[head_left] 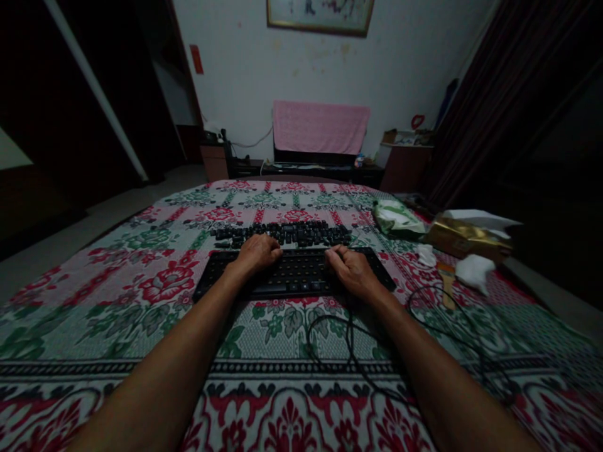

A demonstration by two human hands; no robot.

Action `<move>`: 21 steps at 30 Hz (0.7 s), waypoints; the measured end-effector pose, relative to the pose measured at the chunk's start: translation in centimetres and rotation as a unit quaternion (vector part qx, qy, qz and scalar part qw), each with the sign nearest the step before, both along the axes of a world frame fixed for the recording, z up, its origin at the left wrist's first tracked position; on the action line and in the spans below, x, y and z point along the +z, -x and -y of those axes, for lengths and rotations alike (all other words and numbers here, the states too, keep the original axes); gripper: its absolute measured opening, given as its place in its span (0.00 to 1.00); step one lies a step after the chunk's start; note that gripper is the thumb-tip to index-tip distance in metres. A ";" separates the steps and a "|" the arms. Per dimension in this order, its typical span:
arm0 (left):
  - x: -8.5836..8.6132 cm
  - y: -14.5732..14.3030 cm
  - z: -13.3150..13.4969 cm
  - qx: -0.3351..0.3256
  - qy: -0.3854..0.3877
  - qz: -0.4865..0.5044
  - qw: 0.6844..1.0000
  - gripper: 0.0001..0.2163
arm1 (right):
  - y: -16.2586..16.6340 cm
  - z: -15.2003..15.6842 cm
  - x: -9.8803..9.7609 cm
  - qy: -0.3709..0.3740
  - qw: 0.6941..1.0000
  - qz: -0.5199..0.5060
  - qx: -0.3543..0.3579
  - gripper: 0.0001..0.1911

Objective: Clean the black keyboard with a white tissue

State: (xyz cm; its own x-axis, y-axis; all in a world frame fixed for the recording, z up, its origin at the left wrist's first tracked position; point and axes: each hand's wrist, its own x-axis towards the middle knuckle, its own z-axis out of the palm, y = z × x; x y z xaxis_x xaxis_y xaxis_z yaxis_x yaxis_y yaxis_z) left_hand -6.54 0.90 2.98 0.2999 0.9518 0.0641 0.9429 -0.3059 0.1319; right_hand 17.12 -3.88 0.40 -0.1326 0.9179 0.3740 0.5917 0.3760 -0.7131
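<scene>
A black keyboard point(294, 274) lies flat on the patterned cover, most of its keycaps off and a few still seated along the near edge. My left hand point(258, 252) rests over its left half with curled fingers, close to the loose keycaps. Over the right half, my right hand point(351, 269) is closed, thumb and forefinger pressed together. Whatever either hand holds is hidden or too small to name. Many loose black keycaps point(301, 233) lie in a wide band just beyond the keyboard. A black cable point(349, 339) loops on the cover below my right hand.
To the right lie a flat brush point(447, 285), crumpled white tissues point(475, 273), a gold tissue box point(466, 237) and a green-white packet point(398, 216). The flowered cover point(155, 339) spreads all around. A pink cloth point(320, 127) hangs over a screen by the far wall.
</scene>
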 end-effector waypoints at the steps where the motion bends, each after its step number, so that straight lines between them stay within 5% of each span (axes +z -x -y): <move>1: -0.2 0.0 0.2 0.003 -0.006 0.004 1.000 0.13 | -0.2 0.1 0.2 0.015 1.000 0.009 0.013 0.17; 9: -1.2 -0.1 0.9 0.009 -0.053 -0.012 0.998 0.15 | 0.6 0.8 1.4 0.094 0.992 -0.060 0.053 0.14; 21: -1.6 -0.2 0.6 0.008 -0.072 -0.004 0.997 0.15 | 2.4 2.1 2.2 0.028 0.999 0.036 0.001 0.12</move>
